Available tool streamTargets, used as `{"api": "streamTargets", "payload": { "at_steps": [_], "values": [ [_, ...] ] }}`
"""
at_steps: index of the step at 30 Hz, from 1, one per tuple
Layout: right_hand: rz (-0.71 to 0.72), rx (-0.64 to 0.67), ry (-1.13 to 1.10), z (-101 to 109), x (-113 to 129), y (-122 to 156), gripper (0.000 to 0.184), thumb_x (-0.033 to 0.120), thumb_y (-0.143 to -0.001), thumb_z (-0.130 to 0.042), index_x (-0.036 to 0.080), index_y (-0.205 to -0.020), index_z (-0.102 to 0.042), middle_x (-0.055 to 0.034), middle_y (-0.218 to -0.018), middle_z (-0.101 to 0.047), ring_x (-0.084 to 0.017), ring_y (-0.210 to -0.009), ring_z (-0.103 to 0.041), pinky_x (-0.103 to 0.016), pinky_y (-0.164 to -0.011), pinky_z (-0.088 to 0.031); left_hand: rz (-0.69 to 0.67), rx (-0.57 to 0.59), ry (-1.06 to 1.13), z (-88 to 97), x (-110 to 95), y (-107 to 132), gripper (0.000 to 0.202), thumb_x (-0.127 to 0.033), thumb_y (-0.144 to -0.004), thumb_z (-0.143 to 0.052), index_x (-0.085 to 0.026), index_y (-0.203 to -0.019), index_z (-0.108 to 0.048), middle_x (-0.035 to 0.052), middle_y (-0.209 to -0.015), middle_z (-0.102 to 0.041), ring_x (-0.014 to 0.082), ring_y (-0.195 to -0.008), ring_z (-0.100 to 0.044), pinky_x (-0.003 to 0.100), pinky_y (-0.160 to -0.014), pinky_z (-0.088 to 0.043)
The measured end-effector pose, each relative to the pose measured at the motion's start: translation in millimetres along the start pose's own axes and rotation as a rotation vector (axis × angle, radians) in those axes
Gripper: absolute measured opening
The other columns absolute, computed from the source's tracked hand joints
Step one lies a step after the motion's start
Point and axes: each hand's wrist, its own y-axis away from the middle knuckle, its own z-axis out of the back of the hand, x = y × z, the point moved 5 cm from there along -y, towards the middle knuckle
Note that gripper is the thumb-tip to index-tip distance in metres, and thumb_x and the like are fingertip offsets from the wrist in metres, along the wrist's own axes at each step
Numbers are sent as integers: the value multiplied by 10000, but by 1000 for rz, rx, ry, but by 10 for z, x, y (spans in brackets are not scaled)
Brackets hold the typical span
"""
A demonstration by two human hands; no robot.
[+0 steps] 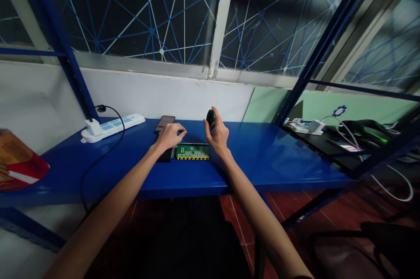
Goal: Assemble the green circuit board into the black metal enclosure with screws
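A green circuit board [192, 152] with a yellow-striped front edge lies on the blue metal bench [269, 156]. My left hand [169, 135] rests curled on the board's upper left corner and on a dark block beside it. My right hand [216, 133] is closed round the dark handle of a screwdriver [210, 118], held upright, with its thin shaft reaching down to the board's right end.
A dark phone [165, 123] lies just behind my left hand. A white power strip [111, 126] with a plugged adapter and black cable sits at the back left. A red box [16, 163] is at the far left. Chargers and cables crowd the neighbouring desk [348, 136] on the right.
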Motion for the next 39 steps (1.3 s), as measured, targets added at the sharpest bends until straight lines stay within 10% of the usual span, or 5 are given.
{"api": "streamTargets", "payload": {
  "at_steps": [39],
  "values": [
    [-9, -27, -18, 42, 14, -23, 528, 387, -951, -465, 226, -1450, -395, -91, -1059, -681, -163, -687, -638, -295, -613, -481, 25, 79, -5, -15, -12, 3, 167, -221, -855, -589, -174, -846, -749, 60, -908, -750, 223, -830, -685, 329, -757, -526]
  ]
}}
